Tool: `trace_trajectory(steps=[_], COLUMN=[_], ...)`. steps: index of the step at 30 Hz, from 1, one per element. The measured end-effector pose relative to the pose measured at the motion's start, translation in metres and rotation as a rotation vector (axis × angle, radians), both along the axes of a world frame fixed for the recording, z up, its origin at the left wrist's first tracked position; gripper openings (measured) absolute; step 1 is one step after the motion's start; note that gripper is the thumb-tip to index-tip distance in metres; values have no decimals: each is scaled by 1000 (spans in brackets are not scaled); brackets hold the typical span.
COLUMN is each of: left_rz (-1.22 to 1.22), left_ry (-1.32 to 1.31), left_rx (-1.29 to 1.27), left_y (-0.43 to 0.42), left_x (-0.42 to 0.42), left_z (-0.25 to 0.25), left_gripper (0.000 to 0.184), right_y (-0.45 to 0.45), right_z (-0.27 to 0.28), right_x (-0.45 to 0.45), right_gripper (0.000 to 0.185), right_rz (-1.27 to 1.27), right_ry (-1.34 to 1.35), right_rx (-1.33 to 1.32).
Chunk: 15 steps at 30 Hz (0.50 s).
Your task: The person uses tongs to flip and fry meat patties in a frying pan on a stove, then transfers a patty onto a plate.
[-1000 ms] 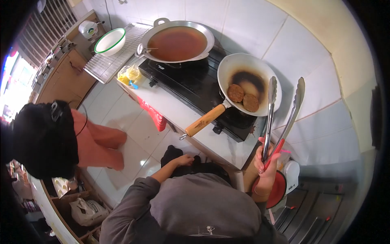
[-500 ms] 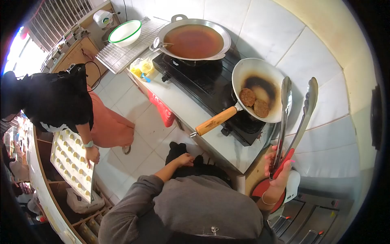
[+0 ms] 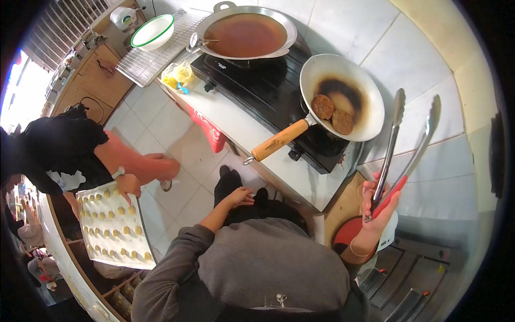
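My right hand (image 3: pixel 382 203) is wrapped round the red grips of metal tongs (image 3: pixel 392 153), whose arms point up and stand apart with nothing between them. Left of the tongs is a white frying pan (image 3: pixel 369 110) with a wooden handle (image 3: pixel 280 140), set on a black gas stove (image 3: pixel 255 102). Two browned round patties, one patty (image 3: pixel 322 106) touching the other patty (image 3: pixel 342 122), lie in it beside a dark scorched patch. My left hand (image 3: pixel 240 197) hangs low in front of my body, fingers loosely stretched, holding nothing visible.
A wide wok (image 3: pixel 291 33) of reddish-brown oil, with a dial thermometer (image 3: pixel 194 40), sits at the stove's back. Beyond are a wire rack (image 3: pixel 134 67) and green-rimmed bowl (image 3: pixel 153 33). At left a person (image 3: pixel 70 145) holds a tray (image 3: pixel 110 260) of small pale pieces.
The tongs have tilted right, and their tips have moved away from the pan. The person at left has turned and lowered the tray, bringing it nearer me. My view has shifted slightly.
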<state>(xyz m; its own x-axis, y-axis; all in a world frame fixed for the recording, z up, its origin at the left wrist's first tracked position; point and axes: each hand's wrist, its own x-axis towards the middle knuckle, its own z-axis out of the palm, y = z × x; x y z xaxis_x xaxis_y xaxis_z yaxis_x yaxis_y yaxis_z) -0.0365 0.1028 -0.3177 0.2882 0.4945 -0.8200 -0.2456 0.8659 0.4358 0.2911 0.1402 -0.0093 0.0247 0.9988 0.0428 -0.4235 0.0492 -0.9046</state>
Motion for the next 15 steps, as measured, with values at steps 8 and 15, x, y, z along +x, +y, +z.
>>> trace_trajectory(steps=[8, 15], left_rz=[-281, -63], left_ry=[256, 258], left_rx=[89, 43], left_y=[-5, -2], left_x=[-31, -38], left_z=[-38, -26], left_gripper=[33, 30], right_y=[2, 15], right_z=[-8, -8], right_x=[11, 5], right_gripper=[66, 63], right_rz=[-71, -14], right_ry=[70, 99], right_rx=[65, 53])
